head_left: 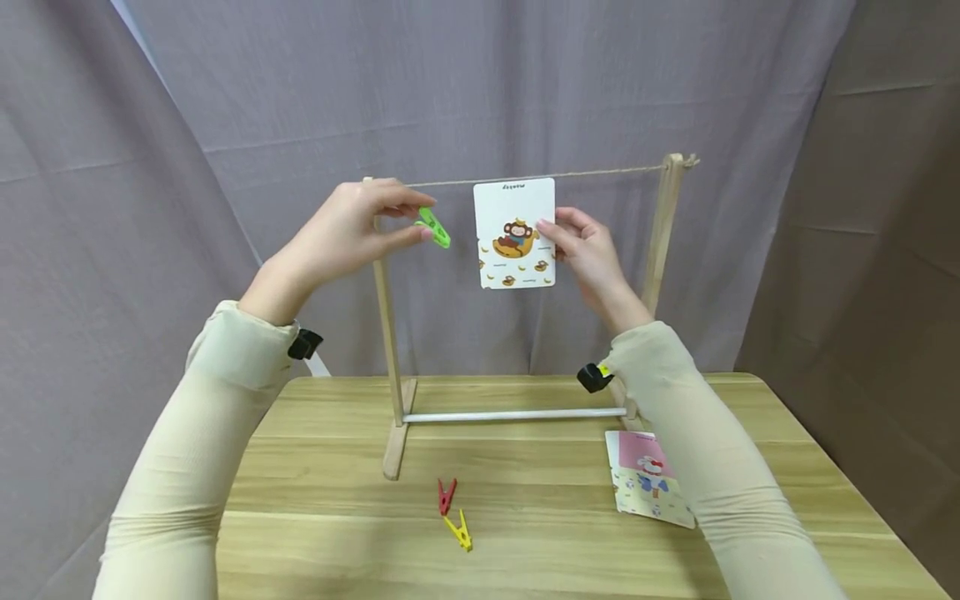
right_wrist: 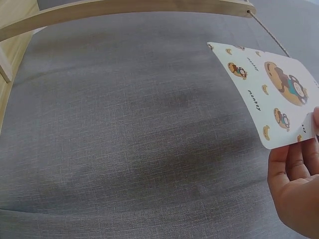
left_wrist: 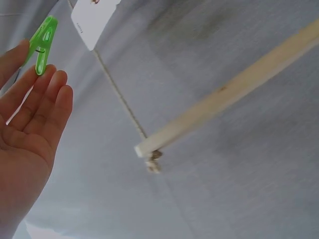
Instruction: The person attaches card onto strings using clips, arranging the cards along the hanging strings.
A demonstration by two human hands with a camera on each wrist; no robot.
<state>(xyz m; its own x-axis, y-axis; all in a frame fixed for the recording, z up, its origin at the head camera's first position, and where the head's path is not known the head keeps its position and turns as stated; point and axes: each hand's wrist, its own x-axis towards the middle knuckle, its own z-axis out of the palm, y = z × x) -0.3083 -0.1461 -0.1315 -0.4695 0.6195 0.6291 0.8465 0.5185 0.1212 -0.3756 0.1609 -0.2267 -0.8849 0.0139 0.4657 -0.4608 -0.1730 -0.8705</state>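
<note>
Between the thumb and the fingertips of the left hand sits a small green plastic clothespin, pinched at its rear end, with its nose pointing down and to the right. In the left wrist view this clothespin stands above the fingertips, close to the thin brown twine line.

The right hand grasps the right edge of a white picture card with a cartoon monkey, thumb in front and fingers behind. The card is upright, and its top edge meets the twine, about in the middle of the line. The clothespin is just left of the card and does not touch it.

The twine runs between the 2 upright posts of a light wooden rack, which stands on the pale wooden table. On the table in front of the rack lie 1 red clothespin and 1 yellow clothespin, tips touching. Another picture card with a pink drawing lies flat at the right, partly under the right sleeve.
</note>
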